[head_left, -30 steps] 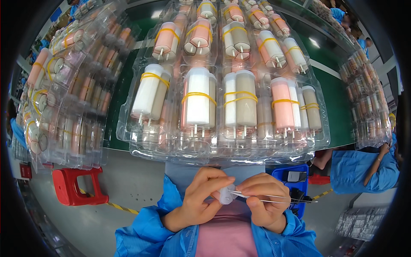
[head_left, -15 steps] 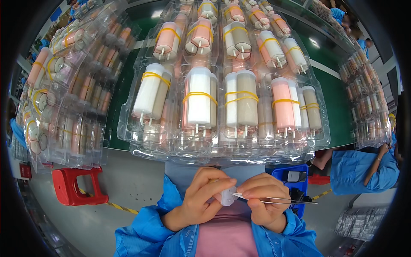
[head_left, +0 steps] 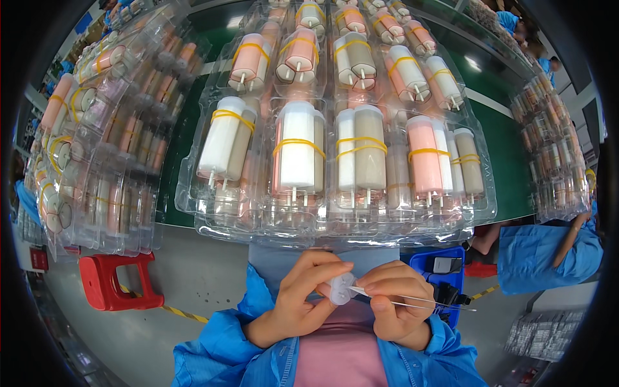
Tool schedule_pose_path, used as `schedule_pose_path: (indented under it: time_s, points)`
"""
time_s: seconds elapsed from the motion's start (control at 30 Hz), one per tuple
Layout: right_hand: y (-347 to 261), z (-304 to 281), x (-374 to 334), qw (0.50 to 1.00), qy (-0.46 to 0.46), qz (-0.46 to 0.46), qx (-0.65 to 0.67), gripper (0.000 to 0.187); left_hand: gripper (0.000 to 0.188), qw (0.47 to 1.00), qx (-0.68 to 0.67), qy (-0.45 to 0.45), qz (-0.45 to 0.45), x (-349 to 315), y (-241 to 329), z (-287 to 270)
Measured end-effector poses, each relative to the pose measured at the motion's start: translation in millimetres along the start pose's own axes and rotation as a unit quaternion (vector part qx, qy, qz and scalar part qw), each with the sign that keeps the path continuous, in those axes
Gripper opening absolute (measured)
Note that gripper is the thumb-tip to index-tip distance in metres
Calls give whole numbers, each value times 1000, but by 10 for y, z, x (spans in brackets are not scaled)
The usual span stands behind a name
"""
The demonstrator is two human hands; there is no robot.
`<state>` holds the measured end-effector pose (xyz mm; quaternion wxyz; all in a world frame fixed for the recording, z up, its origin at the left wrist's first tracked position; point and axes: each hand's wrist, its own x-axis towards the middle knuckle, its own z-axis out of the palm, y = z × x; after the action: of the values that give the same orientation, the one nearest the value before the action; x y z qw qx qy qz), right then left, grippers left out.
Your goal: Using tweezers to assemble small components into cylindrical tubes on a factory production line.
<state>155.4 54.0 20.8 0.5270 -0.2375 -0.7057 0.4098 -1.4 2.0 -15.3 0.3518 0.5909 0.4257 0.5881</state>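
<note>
Low in front of my body, my left hand [head_left: 311,287] pinches a small translucent whitish cap-like piece [head_left: 340,291] between thumb and fingers. Its round end faces up toward me. My right hand [head_left: 401,298] grips a pair of thin metal tweezers [head_left: 445,306], whose slim arms stick out to the right past my fingers. A narrow whitish tip [head_left: 359,291] runs from my right fingertips to the edge of the cap-like piece. Whether that tip belongs to the tweezers I cannot tell. My fingers hide part of both things.
Beyond my hands, stacked clear plastic trays [head_left: 258,226] hold banded bundles of pink, white and grey cylinders [head_left: 298,145] on a green table [head_left: 503,168]. More tray stacks stand left and right. A red stool [head_left: 119,284] is at left, a blue bin [head_left: 422,261] at right, near a person in blue [head_left: 541,258].
The cap-like piece has turned and shifted slightly left and up, showing more of its round end. The tweezers' arms now look spread apart. Both hands stay in nearly the same place.
</note>
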Motion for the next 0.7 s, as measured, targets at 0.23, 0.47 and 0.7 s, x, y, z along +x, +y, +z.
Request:
schedule_pose_path:
  time_s: [0.23, 0.47, 0.7]
  points:
    - [-12, 3, 4, 1000, -2, 11, -24, 15, 42, 1000, 15, 5, -7, -4, 21, 2]
    - [-9, 15, 2, 1000, 6, 16, -17, 13, 42, 1000, 17, 4, 4, -21, -1, -3]
    - [-16, 27, -11, 999, 17, 46, -12, 10, 47, 1000, 7, 10, -7, -30, 8, 8]
